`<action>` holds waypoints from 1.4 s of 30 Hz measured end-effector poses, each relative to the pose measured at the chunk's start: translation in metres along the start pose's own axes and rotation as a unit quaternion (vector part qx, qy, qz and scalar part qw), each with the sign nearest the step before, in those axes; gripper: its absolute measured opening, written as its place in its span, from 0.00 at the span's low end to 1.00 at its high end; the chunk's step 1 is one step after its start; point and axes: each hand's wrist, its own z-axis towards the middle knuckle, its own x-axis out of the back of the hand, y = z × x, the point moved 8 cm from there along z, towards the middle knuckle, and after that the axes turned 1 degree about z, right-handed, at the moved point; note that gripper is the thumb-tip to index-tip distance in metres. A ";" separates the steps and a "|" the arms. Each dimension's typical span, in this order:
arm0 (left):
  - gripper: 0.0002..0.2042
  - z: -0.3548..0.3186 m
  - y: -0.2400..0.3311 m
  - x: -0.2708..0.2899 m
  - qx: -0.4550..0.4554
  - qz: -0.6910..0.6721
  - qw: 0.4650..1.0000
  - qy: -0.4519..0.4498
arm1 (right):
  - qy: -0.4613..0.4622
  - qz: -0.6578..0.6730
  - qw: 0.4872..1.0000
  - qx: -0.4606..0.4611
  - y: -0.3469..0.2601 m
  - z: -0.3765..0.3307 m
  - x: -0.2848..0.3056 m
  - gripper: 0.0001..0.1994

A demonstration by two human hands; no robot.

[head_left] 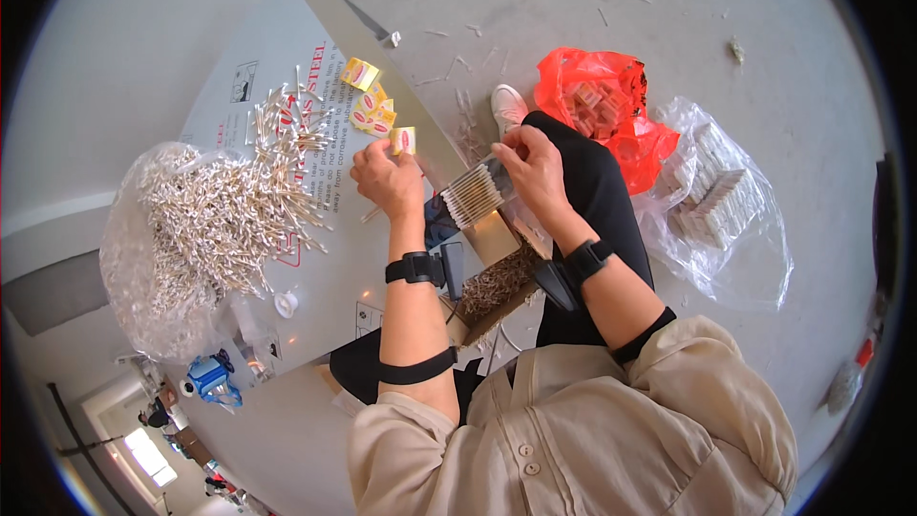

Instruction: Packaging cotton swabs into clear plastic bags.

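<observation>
Fingers (374,164) of our left hand (387,182) are curled into a loose fist over the white table (239,48), and we cannot tell whether they pinch anything. Far to the left a clear bag (129,258) spills a big heap of cotton swabs (224,205) across the tabletop. Just above that hand lie small yellow labels (371,110), one of them near the knuckles. A black band (413,268) wraps our left wrist.

Between the hands we see a flat, tidy bundle of swabs (472,196), held at the table's edge above our lap. Our right hand (535,172) grips this bundle from its right side, fingers closed on it. Below the bundle an open cardboard box (497,282) holds more loose swabs.

Further right, an orange plastic bag (602,100) sits on the grey floor (783,57) beside our dark trouser leg (592,191), and next to it a clear bag (726,205) holds packed white bundles.
</observation>
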 end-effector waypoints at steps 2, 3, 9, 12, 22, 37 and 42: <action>0.14 -0.010 0.018 0.000 -0.051 -0.027 0.998 0.017 | -0.053 -0.094 0.994 0.033 -0.025 0.013 -0.012 0.14; 0.14 -0.015 0.025 -0.001 -0.052 -0.028 0.998 0.014 | -0.051 -0.096 0.994 0.032 -0.024 0.021 -0.016 0.14; 0.14 -0.030 0.055 -0.010 -0.167 -0.092 0.979 -0.066 | -0.201 -0.111 0.972 0.046 -0.015 0.052 -0.065 0.14; 0.13 -0.029 0.051 0.002 -0.204 -0.137 0.969 -0.014 | -0.176 -0.109 0.977 0.056 -0.030 0.045 -0.063 0.11; 0.06 -0.068 0.027 0.006 0.155 -0.564 0.790 -0.183 | -0.122 0.067 0.990 -0.010 -0.043 -0.015 -0.037 0.09; 0.11 -0.092 -0.026 -0.002 0.080 -0.297 0.926 -0.217 | -0.107 0.081 0.982 -0.134 0.038 -0.023 -0.025 0.06; 0.10 -0.084 -0.006 -0.005 0.005 -0.191 0.947 -0.257 | -0.126 0.099 0.974 -0.158 0.040 -0.024 -0.026 0.04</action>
